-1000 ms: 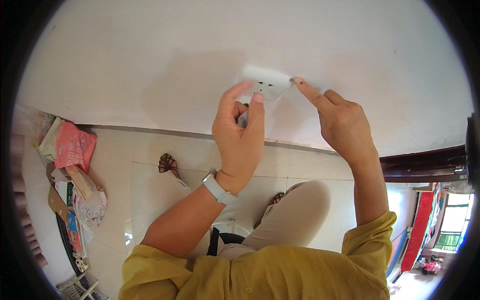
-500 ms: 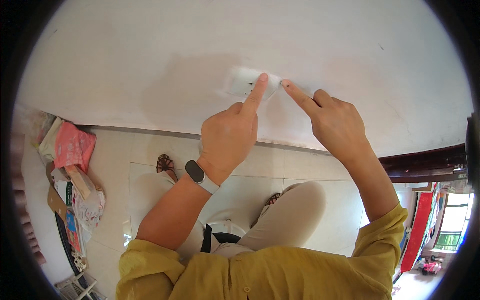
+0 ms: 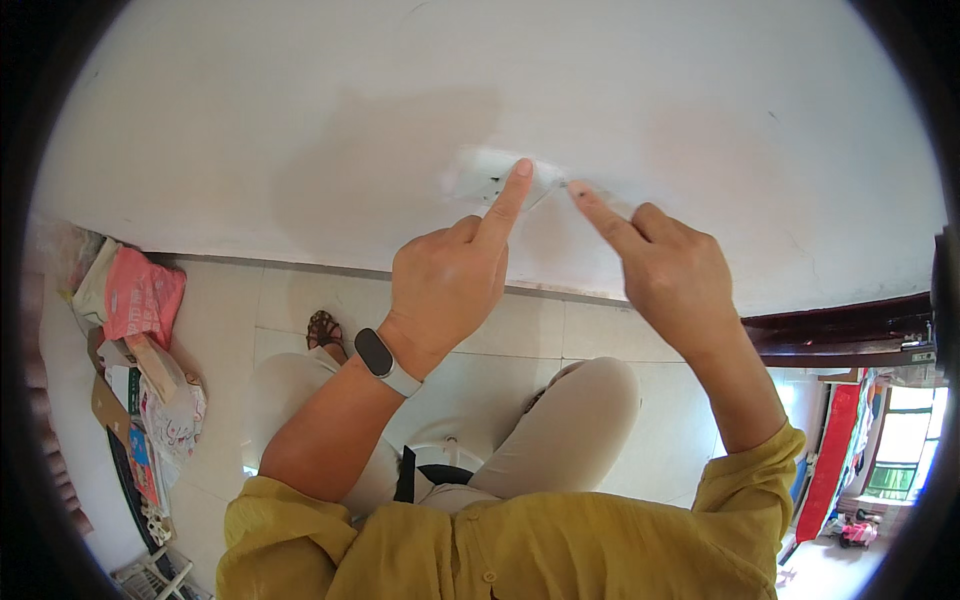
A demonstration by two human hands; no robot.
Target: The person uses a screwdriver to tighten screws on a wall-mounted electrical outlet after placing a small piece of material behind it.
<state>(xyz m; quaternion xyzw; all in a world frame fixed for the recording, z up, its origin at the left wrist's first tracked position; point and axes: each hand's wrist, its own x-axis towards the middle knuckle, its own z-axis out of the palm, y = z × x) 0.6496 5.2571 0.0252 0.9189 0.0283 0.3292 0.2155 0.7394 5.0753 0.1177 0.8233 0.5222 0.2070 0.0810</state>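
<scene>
Uncurling its index finger since the earlier frame, the left hand point(image 3: 447, 283) is covering the wall socket point(image 3: 482, 183) beneath that fingertip, seemingly steadying it. Just rightward, the right hand point(image 3: 680, 272) is pointing too; other fingers are curling, any grip being unclear.

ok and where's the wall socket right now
In the head view, the wall socket is on the pale wall, above the picture's middle; the left hand partly overlaps it and the right hand points toward its right edge.
</scene>
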